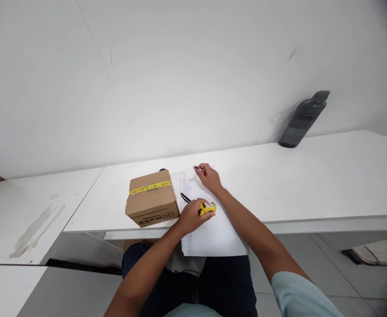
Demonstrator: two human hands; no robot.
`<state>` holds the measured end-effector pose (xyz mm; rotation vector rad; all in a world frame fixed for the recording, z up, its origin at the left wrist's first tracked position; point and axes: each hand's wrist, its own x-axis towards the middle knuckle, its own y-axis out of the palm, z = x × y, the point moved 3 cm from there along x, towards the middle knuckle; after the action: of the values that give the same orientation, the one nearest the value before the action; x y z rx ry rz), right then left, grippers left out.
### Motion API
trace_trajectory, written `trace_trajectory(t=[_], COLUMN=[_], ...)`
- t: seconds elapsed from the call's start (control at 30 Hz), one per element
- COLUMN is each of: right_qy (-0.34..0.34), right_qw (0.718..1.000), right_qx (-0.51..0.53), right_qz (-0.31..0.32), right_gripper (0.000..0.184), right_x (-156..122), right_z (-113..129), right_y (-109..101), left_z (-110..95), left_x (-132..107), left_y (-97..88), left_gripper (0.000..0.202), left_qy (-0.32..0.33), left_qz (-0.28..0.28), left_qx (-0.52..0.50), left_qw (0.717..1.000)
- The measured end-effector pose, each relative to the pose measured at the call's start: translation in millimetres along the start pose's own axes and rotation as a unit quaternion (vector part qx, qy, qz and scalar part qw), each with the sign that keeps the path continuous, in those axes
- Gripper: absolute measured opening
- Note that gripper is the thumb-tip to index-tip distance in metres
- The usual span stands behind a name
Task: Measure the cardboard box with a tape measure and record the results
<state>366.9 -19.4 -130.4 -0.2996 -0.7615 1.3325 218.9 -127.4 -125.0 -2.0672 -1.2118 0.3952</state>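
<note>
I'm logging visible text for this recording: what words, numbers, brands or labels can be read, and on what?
"22": upside down on the near side of the box; the characters beside it are too small to read surely.
Yellow tape on the box: print and dark marks, unreadable.
Tape measure: label too small to read.
Paper: bluish print along its left edge, unreadable.

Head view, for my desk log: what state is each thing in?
Left hand: closed around the yellow tape measure.
Yellow tape measure: held, no drawn-out blade visible.
Right hand: pinching the slim red object.
Slim red object: held, too small to tell if capped.
Paper: spread out, reaching past the desk's front edge.
Cardboard box: closed, taped with yellow tape.
Dark bottle: standing by the wall, lid seemingly on.
</note>
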Motion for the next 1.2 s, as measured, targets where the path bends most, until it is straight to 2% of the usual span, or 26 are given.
trace_trajectory(t=[0.07,0.2,0.3,0.43,0.67,1.2], right_qy=[0.002,0.013,0.037,0.061,0.062,0.072], right_qw=[0.998,0.986,0.979,0.979,0.979,0.977], right_qx=[0.060,0.157,0.187,0.182,0.176,0.184], right_qz=[0.005,0.057,0.072,0.069,0.079,0.081], right_gripper=[0.050,0.063,0.056,0.045,0.037,0.035], right_x=[-10,-23,-25,-23,-23,-22], right_z=[10,22,23,19,18,17], right_y=[7,26,31,30,32,32], left_z=[0,-2,-3,-3,-2,-2], left_x=[0,-1,0,1,2,2], left_y=[-0.3,-1.6,-2.1,-1.7,-0.8,-0.8], left_gripper=[0.038,0.038,0.036,0.033,0.035,0.037], left_qy=[0.003,0.017,0.016,0.024,0.028,0.020], left_qz=[0.004,0.002,0.001,0.002,0.005,0.012], left_qx=[-0.003,-0.013,-0.016,-0.021,-0.025,-0.034], left_qw=[1.000,1.000,1.000,0.999,0.999,0.999])
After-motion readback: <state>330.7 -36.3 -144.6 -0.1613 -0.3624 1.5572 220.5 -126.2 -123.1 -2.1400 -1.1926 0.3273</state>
